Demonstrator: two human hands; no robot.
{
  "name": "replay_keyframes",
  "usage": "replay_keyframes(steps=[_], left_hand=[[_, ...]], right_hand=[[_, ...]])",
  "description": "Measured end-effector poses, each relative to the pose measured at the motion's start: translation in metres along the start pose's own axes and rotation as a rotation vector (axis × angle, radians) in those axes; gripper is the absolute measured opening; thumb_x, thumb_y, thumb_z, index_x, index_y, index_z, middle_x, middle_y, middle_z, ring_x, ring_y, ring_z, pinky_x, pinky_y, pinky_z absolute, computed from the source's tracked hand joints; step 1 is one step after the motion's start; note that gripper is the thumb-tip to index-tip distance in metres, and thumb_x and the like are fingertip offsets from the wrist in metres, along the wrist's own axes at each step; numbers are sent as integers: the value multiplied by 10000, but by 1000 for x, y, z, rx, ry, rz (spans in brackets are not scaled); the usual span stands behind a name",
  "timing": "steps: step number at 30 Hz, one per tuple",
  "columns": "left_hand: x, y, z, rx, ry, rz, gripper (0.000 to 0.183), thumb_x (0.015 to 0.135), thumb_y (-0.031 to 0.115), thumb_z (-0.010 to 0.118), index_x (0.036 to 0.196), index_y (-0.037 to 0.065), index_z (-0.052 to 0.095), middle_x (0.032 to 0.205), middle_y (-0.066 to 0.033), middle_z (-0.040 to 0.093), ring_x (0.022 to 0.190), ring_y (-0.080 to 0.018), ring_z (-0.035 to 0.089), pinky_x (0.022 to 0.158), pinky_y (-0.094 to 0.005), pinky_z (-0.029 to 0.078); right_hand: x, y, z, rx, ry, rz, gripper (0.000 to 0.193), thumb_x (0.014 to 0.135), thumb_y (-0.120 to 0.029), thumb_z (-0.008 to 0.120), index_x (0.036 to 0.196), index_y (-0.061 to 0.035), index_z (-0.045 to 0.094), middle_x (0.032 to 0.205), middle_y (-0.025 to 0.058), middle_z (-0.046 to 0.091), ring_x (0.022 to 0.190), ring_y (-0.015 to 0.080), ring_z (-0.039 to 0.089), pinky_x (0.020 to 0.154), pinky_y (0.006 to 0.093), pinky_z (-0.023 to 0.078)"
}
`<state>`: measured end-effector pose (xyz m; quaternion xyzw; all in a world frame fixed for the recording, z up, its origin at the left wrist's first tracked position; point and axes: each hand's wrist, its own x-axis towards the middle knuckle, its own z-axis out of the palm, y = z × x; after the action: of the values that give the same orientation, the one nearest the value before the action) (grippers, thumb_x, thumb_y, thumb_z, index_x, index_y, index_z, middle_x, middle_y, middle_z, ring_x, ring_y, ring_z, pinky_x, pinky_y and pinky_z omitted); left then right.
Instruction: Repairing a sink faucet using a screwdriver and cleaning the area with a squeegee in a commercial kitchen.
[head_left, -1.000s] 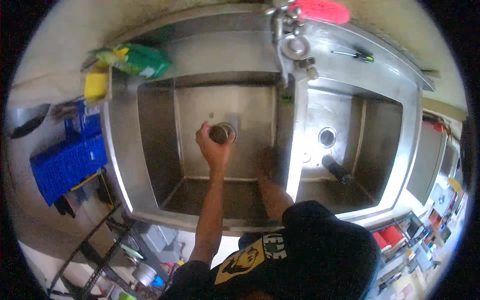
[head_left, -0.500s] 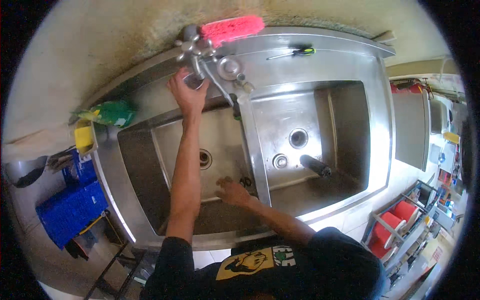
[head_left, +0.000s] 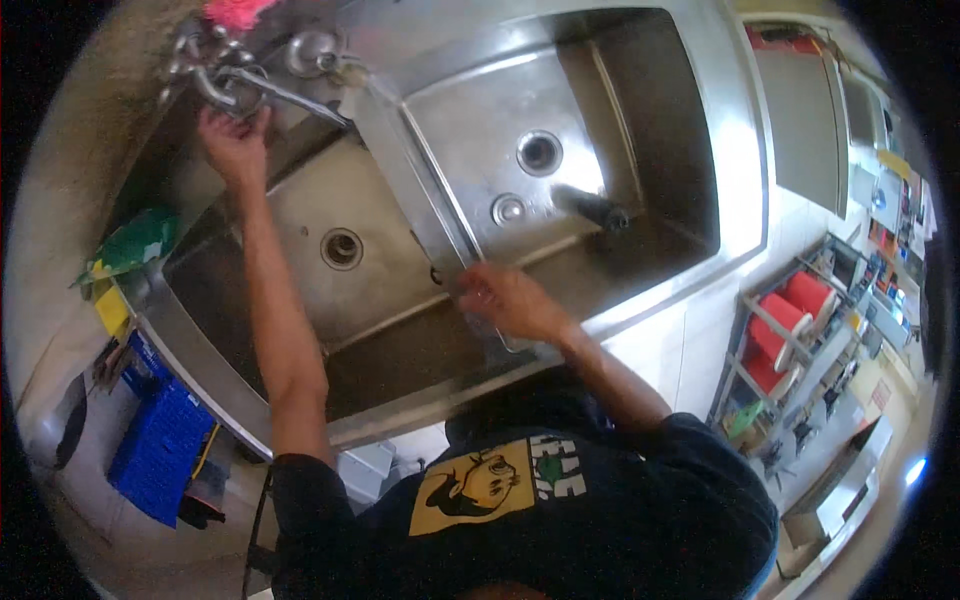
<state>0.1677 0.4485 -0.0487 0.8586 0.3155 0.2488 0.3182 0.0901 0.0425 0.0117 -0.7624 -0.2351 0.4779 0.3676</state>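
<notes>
At the back left, my left hand (head_left: 235, 145) reaches below the metal faucet (head_left: 215, 85). Its fingers are closed around a round metal piece (head_left: 242, 98), partly hidden by the hand and the spout. My right hand (head_left: 512, 302) is over the near end of the divider (head_left: 420, 205) between the two basins. Motion smears its curled fingers, and whether they hold anything is unclear. A small dark loop (head_left: 437, 273) shows beside the divider, to the left of that hand. The left basin (head_left: 375, 225) with its drain (head_left: 341, 248) lies between my arms.
In the right basin (head_left: 480, 100) are a drain (head_left: 540, 153), a round metal stopper (head_left: 508, 209) and a dark cylinder (head_left: 604, 212). A pink brush (head_left: 238, 12) is behind the faucet. A green packet (head_left: 135, 245) and blue crate (head_left: 165, 445) are left; red spools (head_left: 780, 330) stand right.
The view has swung, so the sink sits higher and further left. My right hand has moved from inside the left basin to over the divider. My left hand stays at the faucet.
</notes>
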Motion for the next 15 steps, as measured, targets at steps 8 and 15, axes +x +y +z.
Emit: replay_keyframes(steps=[8,15], left_hand=[[-8,20,18,24,20,86,749,646,14,780,1250,-57,344,898,-118,615,820,-217,602,765,-336,494],[-49,-4,-28,-16,107,-77,740,620,42,805,1252,75,422,1070,-98,516,907,-205,550,717,-321,480]], right_hand=[[83,252,11,-742,648,-99,492,781,-174,565,1249,-72,451,1206,261,494,896,399,576,699,490,495],[114,289,66,-872,370,71,635,799,-242,608,1361,-138,330,1321,266,383,1052,498,491,764,550,494]])
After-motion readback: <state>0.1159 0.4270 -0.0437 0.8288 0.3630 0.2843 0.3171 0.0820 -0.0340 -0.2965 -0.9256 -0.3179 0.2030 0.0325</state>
